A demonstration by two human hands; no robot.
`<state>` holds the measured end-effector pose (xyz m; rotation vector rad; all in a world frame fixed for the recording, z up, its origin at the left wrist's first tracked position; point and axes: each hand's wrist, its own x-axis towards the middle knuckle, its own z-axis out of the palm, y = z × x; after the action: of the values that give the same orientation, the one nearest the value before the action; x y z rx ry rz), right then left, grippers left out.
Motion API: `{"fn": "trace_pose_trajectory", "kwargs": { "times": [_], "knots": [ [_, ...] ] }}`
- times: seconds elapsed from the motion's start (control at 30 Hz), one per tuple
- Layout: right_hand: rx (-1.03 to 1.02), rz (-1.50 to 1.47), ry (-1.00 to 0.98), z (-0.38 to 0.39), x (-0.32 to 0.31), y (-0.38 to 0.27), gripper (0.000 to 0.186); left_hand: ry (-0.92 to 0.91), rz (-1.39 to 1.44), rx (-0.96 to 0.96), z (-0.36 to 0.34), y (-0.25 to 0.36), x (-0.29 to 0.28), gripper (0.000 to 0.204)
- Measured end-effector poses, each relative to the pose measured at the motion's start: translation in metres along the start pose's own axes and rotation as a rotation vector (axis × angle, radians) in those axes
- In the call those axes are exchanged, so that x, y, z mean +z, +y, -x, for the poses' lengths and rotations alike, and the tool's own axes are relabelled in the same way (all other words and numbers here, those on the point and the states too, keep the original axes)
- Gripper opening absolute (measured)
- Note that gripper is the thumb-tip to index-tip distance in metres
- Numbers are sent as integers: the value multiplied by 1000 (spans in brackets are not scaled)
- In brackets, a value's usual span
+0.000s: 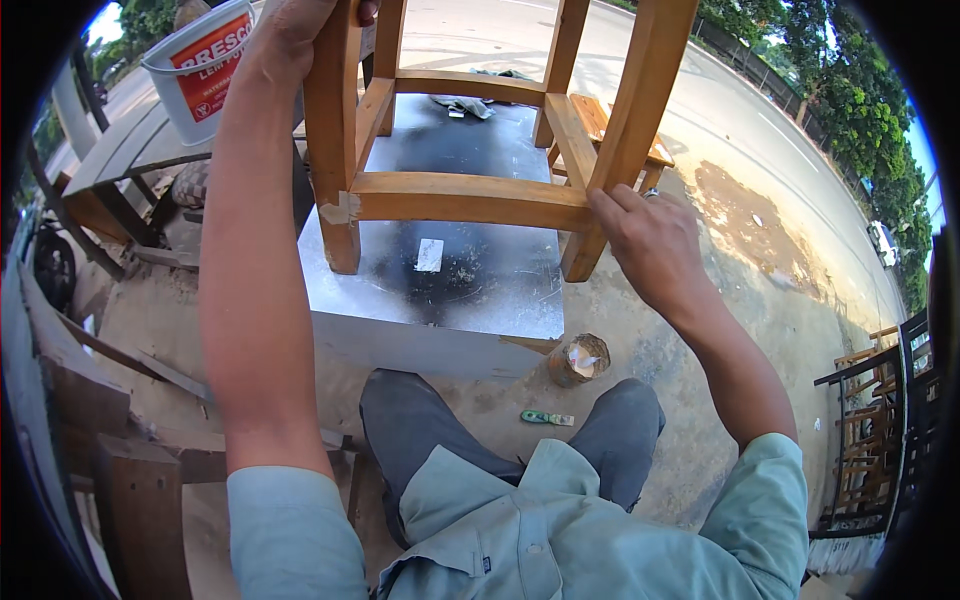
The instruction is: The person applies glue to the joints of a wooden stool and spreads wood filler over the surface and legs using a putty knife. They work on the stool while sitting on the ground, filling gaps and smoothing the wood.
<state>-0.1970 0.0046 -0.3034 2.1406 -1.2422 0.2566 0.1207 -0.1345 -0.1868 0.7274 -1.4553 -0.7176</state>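
A wooden stool frame stands in front of me on a box with a shiny metal top, its legs joined by rails. My left hand is wrapped around the upper part of its left front leg, with fingertips showing on the far side. Low on the right front leg, where the rail meets it, my right hand grips with curled fingers; one wears a ring. A pale patch of filler marks the left front joint. The top of the stool is out of frame.
Below the box stand a rusty can and a scraper with a green handle. A white bucket sits on a table at left. A grey cloth lies behind; stacked chairs stand right, beyond them a road.
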Motion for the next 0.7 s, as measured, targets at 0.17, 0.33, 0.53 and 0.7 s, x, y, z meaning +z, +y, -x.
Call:
{"fn": "trace_pose_trajectory", "kwargs": {
  "times": [0.17,0.33,0.53,0.7],
  "knots": [
    [4,117,-246,-2,-9,-17,35,23,6,-18,1,4,3,19],
    [197,-81,-415,-13,-18,-30,47,18,35,-7,2,0,2,19],
    [397,-354,-363,-3,-14,-56,63,-116,-105,34,-12,-13,-13,28],
    [523,-406,-280,-2,-2,-55,65,-100,-119,70,-10,-17,-11,29]
  ]
}}
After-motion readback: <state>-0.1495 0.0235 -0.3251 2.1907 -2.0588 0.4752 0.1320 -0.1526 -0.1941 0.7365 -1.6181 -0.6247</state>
